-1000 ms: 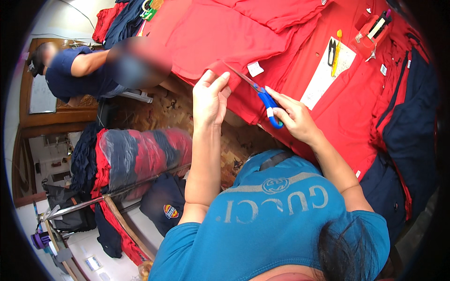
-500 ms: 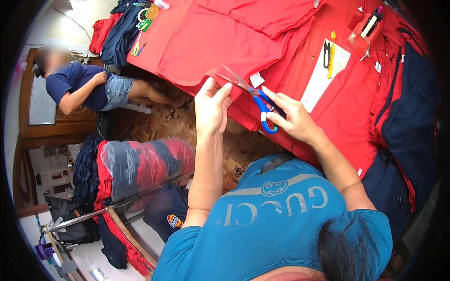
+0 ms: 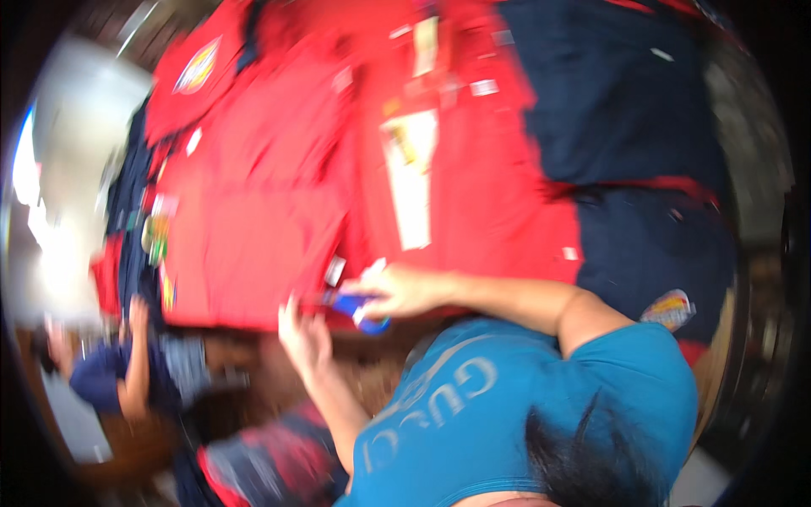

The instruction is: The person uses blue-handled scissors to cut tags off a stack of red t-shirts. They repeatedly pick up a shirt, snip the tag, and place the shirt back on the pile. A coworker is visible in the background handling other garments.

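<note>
Blue-handled scissors [image 3: 365, 314] are in my right hand [image 3: 404, 290], its fingers wrapped round the handles. Their blades point left toward my left hand [image 3: 306, 338], whose fingertips pinch the near edge of a red garment [image 3: 253, 245]. Motion blur hides the blades and the exact spot where they meet the cloth. A small white label [image 3: 334, 270] shows on the red fabric just above the scissors. The garment lies spread over the table, and both hands are at its front edge.
A long white strip [image 3: 410, 190] with small tools at its top lies beyond my right hand. Navy garments [image 3: 625, 101] cover the right side. At the left are a person [image 3: 127, 376] and small supplies [image 3: 157, 237]. A plastic-wrapped bundle [image 3: 270, 456] stands below.
The view has swung, showing more of the table and navy garments on the right. My hands and the scissors appear lower and further left. The person at the left has raised a hand.
</note>
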{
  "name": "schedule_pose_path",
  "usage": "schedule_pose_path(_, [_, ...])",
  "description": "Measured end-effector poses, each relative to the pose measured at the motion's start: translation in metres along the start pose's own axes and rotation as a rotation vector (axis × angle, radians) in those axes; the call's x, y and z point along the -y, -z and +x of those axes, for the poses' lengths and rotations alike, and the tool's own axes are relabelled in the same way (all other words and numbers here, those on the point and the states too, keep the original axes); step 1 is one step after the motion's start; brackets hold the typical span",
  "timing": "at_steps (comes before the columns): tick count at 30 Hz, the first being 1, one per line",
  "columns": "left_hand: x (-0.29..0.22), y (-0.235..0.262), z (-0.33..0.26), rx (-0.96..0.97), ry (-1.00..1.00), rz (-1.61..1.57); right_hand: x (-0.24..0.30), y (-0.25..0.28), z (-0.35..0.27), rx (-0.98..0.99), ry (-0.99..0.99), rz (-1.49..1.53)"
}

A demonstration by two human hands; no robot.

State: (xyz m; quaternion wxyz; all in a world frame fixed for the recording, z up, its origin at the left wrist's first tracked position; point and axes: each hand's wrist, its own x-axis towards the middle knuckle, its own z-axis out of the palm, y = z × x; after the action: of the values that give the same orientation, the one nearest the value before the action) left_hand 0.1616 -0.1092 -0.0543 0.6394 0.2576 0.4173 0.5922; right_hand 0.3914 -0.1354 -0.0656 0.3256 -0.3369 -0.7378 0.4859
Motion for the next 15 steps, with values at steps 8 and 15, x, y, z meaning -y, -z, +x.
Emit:
schedule_pose_path(8, [0.004,0.034,0.046,0.072,0.096,0.127,0.015,-0.016,-0.048,-0.083,-0.151,0.160])
schedule_pose_path(15, [0.002,0.010,0.073,-0.092,-0.109,0.331,0.062,-0.008,-0.113,-0.283,0.010,0.150])
